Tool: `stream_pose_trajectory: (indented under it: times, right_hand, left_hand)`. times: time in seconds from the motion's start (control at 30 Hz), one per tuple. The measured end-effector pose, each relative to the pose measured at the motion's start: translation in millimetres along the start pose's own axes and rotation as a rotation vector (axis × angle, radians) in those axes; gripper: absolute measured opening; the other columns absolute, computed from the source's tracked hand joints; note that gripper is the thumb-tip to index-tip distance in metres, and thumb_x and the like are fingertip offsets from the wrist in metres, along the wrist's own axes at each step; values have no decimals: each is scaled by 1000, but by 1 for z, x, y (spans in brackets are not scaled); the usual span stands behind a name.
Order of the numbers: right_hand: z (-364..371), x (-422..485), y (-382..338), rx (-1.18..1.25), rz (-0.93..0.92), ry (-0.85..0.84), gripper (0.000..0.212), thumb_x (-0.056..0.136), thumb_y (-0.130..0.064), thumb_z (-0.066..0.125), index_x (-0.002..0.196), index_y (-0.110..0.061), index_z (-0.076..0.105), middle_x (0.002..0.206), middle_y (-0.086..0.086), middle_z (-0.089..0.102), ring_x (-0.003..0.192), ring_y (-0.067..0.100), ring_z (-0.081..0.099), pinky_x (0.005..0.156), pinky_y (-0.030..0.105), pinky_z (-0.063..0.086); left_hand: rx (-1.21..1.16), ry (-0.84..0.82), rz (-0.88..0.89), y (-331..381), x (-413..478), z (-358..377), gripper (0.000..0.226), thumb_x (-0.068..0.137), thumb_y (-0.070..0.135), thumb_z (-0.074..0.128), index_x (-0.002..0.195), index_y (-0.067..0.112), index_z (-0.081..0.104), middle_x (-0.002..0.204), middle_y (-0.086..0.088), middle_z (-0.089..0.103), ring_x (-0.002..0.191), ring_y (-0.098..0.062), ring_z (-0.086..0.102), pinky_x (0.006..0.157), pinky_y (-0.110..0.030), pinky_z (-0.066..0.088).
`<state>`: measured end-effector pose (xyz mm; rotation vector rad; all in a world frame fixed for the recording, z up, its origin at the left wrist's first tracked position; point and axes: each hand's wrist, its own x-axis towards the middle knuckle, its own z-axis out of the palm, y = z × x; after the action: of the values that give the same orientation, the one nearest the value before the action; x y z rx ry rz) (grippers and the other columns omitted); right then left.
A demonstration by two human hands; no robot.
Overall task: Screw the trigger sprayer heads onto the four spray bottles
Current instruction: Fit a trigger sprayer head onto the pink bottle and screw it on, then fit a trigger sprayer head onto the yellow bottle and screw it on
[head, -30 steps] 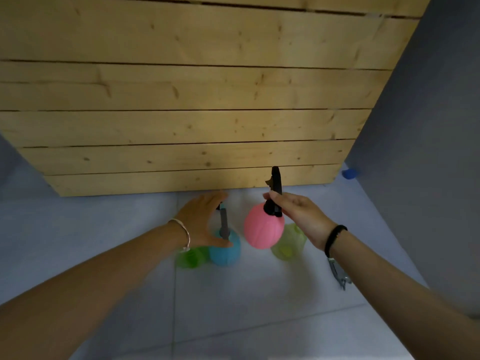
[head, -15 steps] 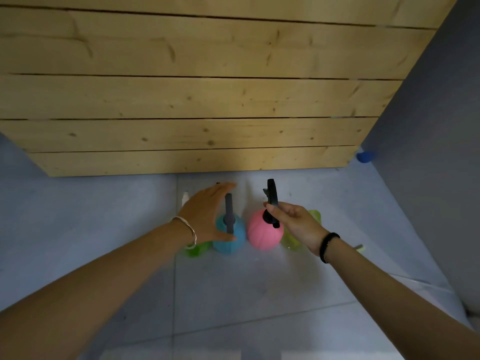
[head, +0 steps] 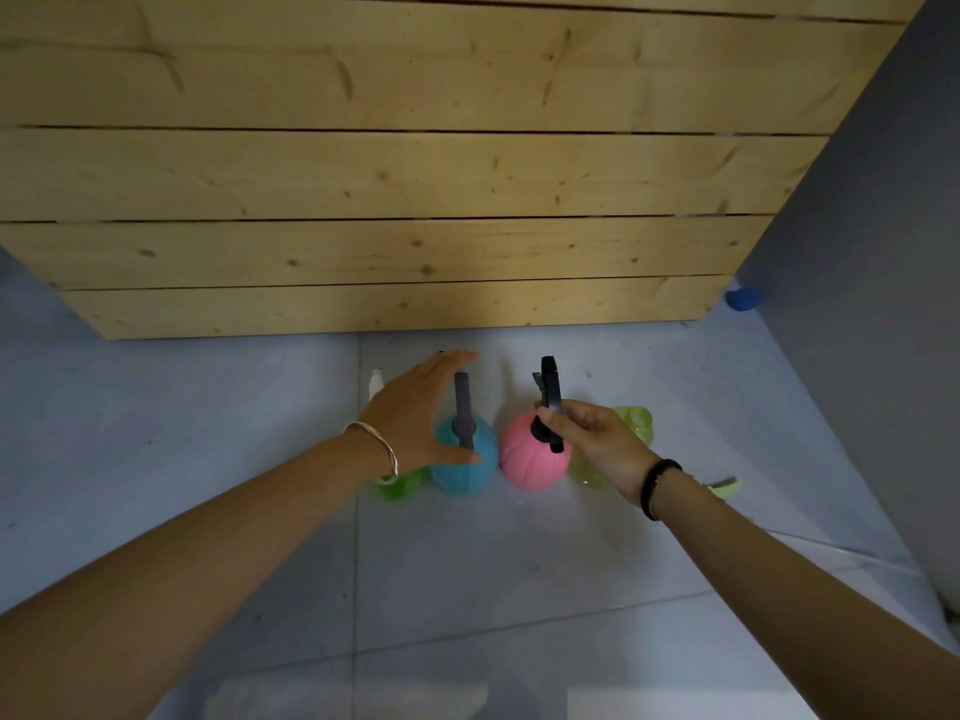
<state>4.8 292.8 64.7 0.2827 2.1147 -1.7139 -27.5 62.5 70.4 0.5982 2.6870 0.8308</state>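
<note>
Four round bottles stand in a row on the grey floor in front of a wooden crate point(head: 395, 200). From the person's left they are a green bottle point(head: 397, 485), a blue bottle point(head: 462, 465), a pink bottle point(head: 530, 462) and a yellow-green bottle point(head: 631, 433).

The blue bottle has a grey sprayer point(head: 463, 407) standing on its neck. The left hand point(head: 415, 413) is spread wide around it, thumb near the bottle's front and fingers reaching past the far side; it does not seem to grip anything, though whether the thumb touches the bottle is hard to tell.

The right hand point(head: 592, 439) pinches a black sprayer point(head: 549, 402) at the pink bottle's neck, fingers curled close about its collar. This looks like the turning step on that head, and how far it is threaded cannot be seen.

The yellow-green bottle shows an open neck with no head. The green bottle is mostly hidden behind the left wrist, so its top cannot be judged. A loose sprayer point(head: 722, 485) lies on the floor by the right wrist, and a white piece point(head: 375, 383) lies beyond the left hand.

As a judgement, one head seems on, one is being fitted, and at least one bottle, likely two, remains
</note>
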Motion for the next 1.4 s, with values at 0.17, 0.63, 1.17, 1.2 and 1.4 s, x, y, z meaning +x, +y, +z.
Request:
stream_pose_trajectory:
  times: [0.17, 0.63, 1.17, 1.2, 1.4]
  right_hand:
    - [0, 1, 0, -40, -1, 15, 20, 91, -30, 56, 81, -18, 66, 77, -5, 65, 65, -6, 61, 63, 2, 44]
    - [-7, -2, 2, -46, 2, 22, 27, 92, -30, 54, 110, -12, 64, 101, -1, 68, 86, -3, 60, 64, -3, 43]
    - [-74, -17, 25, -193, -159, 327, 31, 78, -14, 73, 108, -19, 66, 109, -6, 65, 109, 12, 58, 97, 28, 41]
    - [-74, -17, 30, -196, -146, 319, 31, 78, -12, 73, 108, -19, 66, 109, -6, 65, 109, 12, 58, 96, 27, 41]
    - [-76, -22, 36, -178, -194, 396, 21, 78, -10, 72, 99, -14, 70, 103, -1, 68, 108, 20, 61, 95, 32, 45]
  left_hand:
    - [-8, 10, 1, 1, 1, 1, 108, 59, 46, 84, 145, 26, 21, 149, 5, 31, 134, -16, 35, 107, -29, 32]
    - [-6, 81, 57, 8, 6, 0, 104, 60, 51, 81, 144, 22, 26, 145, 0, 35, 134, -17, 28, 112, -31, 24]
    - [-244, 156, 203, 75, 28, 19, 77, 71, 44, 76, 137, 25, 40, 140, 6, 41, 127, -2, 28, 105, -18, 20]
    - [-253, 148, 201, 79, 30, 22, 77, 72, 42, 76, 137, 24, 40, 140, 5, 41, 125, -1, 28, 104, -19, 20]
    - [-319, 129, 183, 101, 35, 41, 73, 74, 36, 77, 136, 21, 42, 139, 3, 43, 123, -2, 31, 103, -17, 21]
